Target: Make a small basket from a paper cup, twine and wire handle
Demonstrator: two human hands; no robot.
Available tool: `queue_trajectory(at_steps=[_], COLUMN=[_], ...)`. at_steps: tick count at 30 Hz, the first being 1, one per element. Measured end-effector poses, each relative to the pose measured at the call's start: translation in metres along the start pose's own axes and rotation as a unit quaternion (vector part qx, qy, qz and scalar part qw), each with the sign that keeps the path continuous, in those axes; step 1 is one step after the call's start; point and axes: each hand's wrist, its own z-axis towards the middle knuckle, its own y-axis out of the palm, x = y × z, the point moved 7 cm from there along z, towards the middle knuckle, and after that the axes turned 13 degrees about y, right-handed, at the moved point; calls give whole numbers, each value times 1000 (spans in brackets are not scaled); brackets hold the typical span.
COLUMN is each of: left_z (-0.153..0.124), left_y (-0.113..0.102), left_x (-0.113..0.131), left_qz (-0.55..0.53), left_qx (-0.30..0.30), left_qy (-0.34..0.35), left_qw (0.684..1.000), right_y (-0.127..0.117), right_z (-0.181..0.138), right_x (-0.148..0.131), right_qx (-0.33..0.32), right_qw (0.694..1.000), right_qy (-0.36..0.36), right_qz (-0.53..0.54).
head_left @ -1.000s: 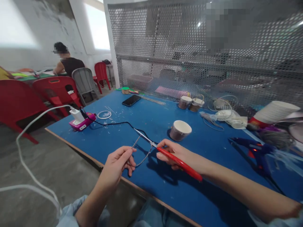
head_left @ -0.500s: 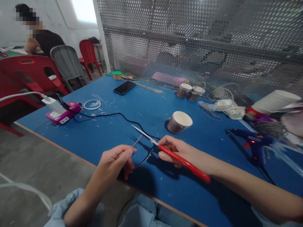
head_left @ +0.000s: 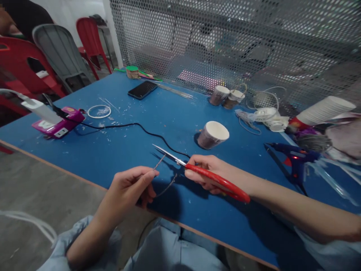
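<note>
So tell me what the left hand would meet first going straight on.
The left hand would probably meet the scissors held in the right hand, though depth is unclear and it might pass beneath.

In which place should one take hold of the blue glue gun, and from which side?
I'd grip the glue gun by its handle, probably coming from the near side: the handle extends toward the person, while the nozzle points left, away from that grip.

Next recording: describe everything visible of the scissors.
The scissors have slim, silvery, metal-looking blades, shut or nearly so, and glossy red handles. The right hand grips the handles above the blue table, tips pointing forward and left. The cord meets the blades in view; whether they touch is unclear.
</note>
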Motion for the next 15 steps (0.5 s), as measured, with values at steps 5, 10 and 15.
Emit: queue_trajectory(at_steps=[5, 10, 15], left_z=[-3, -3, -2], left_y=[-1, 2, 3], left_x=[4, 7, 9], left_qz=[6, 15, 26], left_qx=[27, 7, -11], left_qy=[-26, -29, -12], left_qw=[999, 999, 1000], right_y=[3, -4, -11], right_z=[6, 4, -9], right_x=[-2, -1, 8], right_qx=[-9, 33, 56], right_qw=[999, 998, 997], right_qy=[38, 21, 13], right_qz=[-3, -43, -47])
